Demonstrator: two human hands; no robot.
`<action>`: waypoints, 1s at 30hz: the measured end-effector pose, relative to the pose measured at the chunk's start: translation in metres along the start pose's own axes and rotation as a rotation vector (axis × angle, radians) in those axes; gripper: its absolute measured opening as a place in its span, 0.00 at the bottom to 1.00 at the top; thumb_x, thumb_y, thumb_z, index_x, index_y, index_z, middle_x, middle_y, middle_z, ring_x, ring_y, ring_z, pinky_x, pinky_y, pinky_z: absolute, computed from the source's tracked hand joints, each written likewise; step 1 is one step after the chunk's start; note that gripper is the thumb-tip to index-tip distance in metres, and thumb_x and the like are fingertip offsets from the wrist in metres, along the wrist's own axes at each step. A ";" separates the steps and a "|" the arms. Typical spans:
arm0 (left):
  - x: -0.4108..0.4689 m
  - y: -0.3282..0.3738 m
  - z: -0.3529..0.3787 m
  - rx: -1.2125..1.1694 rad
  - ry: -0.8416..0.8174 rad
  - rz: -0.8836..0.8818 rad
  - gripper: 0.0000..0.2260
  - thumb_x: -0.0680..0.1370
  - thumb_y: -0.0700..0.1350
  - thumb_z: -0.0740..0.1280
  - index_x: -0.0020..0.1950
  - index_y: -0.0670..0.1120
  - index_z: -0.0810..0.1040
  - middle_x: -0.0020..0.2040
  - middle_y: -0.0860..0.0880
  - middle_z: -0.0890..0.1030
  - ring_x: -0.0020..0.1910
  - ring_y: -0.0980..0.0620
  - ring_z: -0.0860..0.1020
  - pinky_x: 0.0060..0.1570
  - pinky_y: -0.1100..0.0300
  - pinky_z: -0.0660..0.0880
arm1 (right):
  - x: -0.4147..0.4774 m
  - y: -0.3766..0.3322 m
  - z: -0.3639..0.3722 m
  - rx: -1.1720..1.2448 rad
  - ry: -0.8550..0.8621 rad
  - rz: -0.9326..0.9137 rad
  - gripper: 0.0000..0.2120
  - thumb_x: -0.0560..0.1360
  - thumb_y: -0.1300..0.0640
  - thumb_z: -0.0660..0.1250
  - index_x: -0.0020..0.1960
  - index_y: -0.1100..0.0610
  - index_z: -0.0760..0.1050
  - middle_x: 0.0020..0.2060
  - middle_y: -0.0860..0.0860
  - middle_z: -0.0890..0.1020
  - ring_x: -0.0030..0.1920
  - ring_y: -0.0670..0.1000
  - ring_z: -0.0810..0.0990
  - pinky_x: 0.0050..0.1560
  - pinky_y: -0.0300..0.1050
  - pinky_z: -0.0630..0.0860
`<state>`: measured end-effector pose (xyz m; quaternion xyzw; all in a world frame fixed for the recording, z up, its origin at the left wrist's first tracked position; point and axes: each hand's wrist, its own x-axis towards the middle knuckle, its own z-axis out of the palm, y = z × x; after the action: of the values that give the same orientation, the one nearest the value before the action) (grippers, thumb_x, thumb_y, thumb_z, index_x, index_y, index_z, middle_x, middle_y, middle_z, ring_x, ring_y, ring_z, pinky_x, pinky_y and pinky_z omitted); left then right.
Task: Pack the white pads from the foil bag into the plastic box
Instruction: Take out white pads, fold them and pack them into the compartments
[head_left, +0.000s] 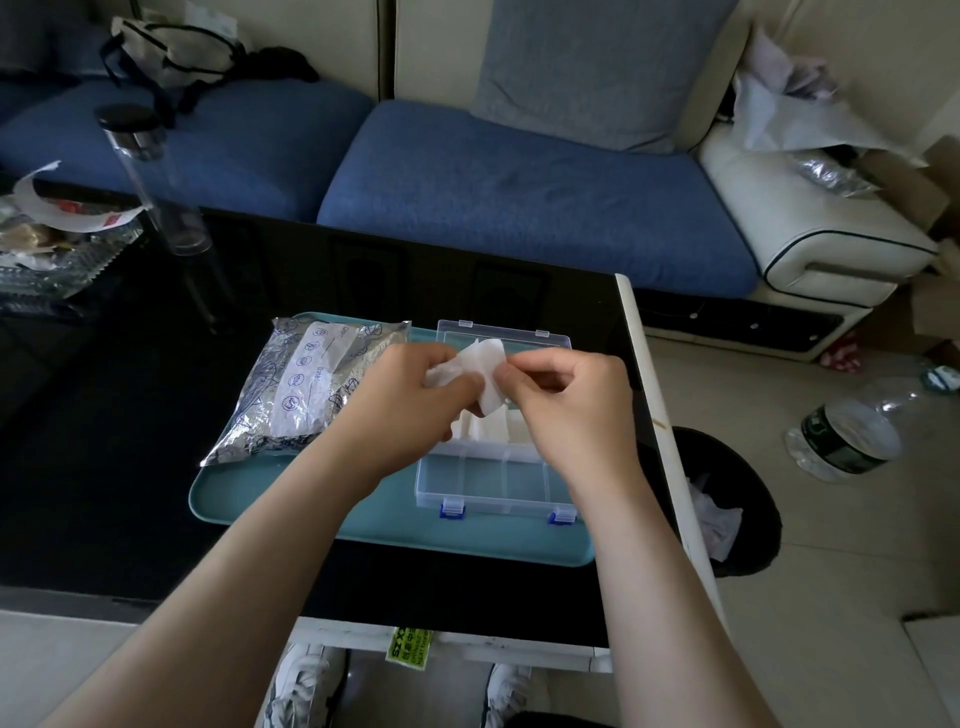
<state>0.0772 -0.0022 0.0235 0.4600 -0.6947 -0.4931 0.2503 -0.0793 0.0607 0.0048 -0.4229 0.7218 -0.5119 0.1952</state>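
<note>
A silver foil bag (301, 387) with blue print lies on the left of a teal tray (291, 493). To its right stands a clear plastic box (496, 480) with blue clasps, its lid open toward the sofa. White pads (491, 428) fill the box's far compartments; the near compartments hold nothing. Above the box, my left hand (410, 405) and my right hand (566, 400) both pinch white pads (480, 366), held between them.
The tray sits on a black glass table (130, 441) whose right edge is white. A clear tall bottle (156, 176) and snack wrappers (57, 234) stand at the far left. A blue sofa (519, 197) lies behind. A bin (727, 499) stands on the floor at right.
</note>
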 end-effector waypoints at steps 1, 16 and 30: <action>0.000 0.000 0.000 0.001 0.001 -0.002 0.08 0.79 0.45 0.70 0.43 0.44 0.84 0.30 0.52 0.78 0.27 0.56 0.76 0.23 0.69 0.68 | 0.000 0.000 -0.001 -0.002 0.014 0.003 0.05 0.75 0.58 0.78 0.50 0.52 0.89 0.40 0.43 0.88 0.42 0.40 0.86 0.47 0.37 0.83; 0.000 0.000 -0.002 0.027 -0.018 0.007 0.10 0.81 0.47 0.70 0.43 0.46 0.85 0.32 0.49 0.80 0.28 0.56 0.77 0.24 0.70 0.67 | -0.002 -0.007 -0.002 0.046 -0.004 -0.034 0.06 0.78 0.60 0.76 0.53 0.53 0.88 0.42 0.45 0.88 0.44 0.41 0.85 0.44 0.33 0.80; -0.001 0.005 -0.001 -0.039 -0.057 -0.041 0.09 0.80 0.43 0.67 0.45 0.43 0.86 0.27 0.54 0.77 0.24 0.59 0.72 0.23 0.70 0.65 | -0.002 -0.006 0.000 -0.104 0.028 -0.134 0.07 0.78 0.61 0.76 0.54 0.54 0.88 0.44 0.43 0.86 0.45 0.37 0.83 0.42 0.27 0.77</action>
<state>0.0766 -0.0016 0.0285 0.4552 -0.6821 -0.5244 0.2292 -0.0755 0.0615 0.0097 -0.4724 0.7203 -0.4915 0.1281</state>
